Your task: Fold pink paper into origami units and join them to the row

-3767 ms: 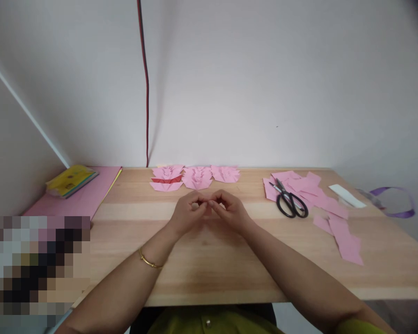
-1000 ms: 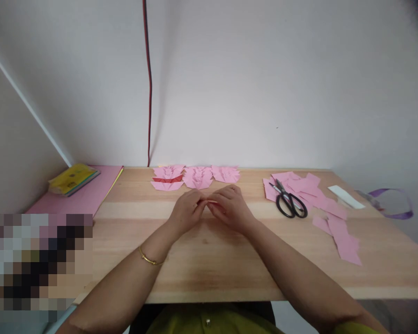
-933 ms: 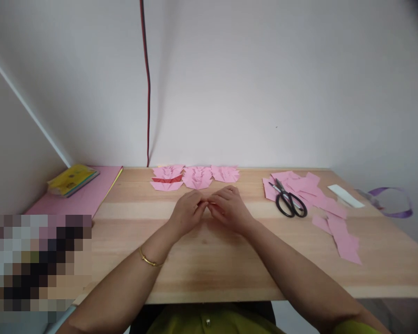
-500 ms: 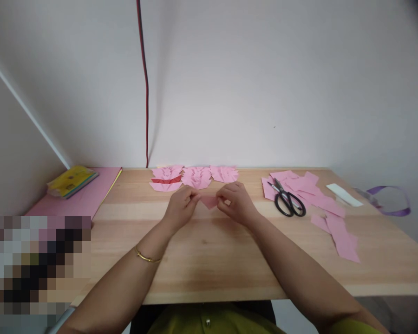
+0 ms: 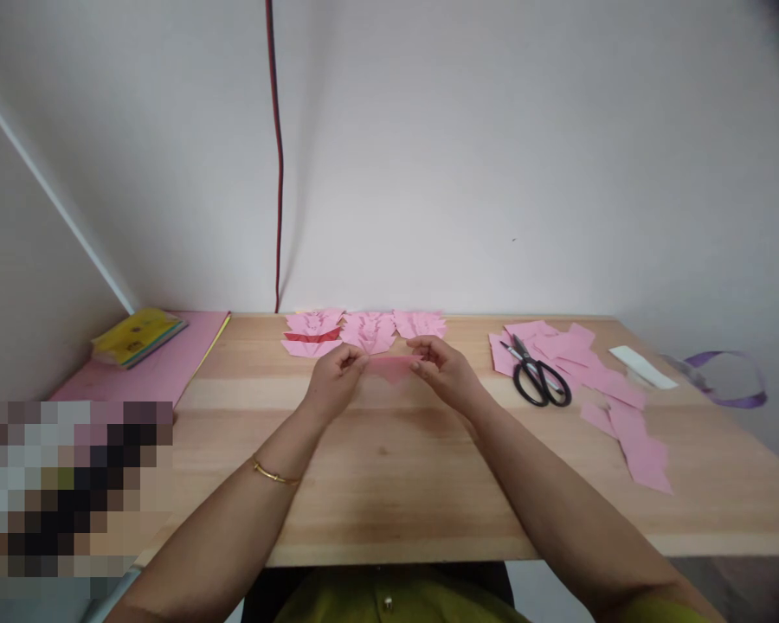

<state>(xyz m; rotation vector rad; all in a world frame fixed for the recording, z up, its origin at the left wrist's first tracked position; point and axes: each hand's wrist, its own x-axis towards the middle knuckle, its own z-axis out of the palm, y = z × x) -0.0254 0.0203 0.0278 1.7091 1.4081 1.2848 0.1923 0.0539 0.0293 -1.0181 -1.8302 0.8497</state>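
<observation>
Between my two hands is a small folded piece of pink paper, slightly blurred, with its lower edge tapering to a point. My left hand pinches the paper's left end between thumb and fingers. At the right end, my right hand holds the paper, its thumb at the edge and its fingers lifted a little apart from the thumb. Just beyond my hands, several cut and folded pink paper pieces lie in rows near the wall. One red strip shows among them on the left.
Black-handled scissors and a pen lie on pink paper scraps to the right. Farther right are a white strip and a purple band. A yellow packet rests on pink sheets at left.
My right fingers have loosened and spread from the thumb, so more of the pink paper shows. My left hand keeps its pinch. The view has shifted slightly.
</observation>
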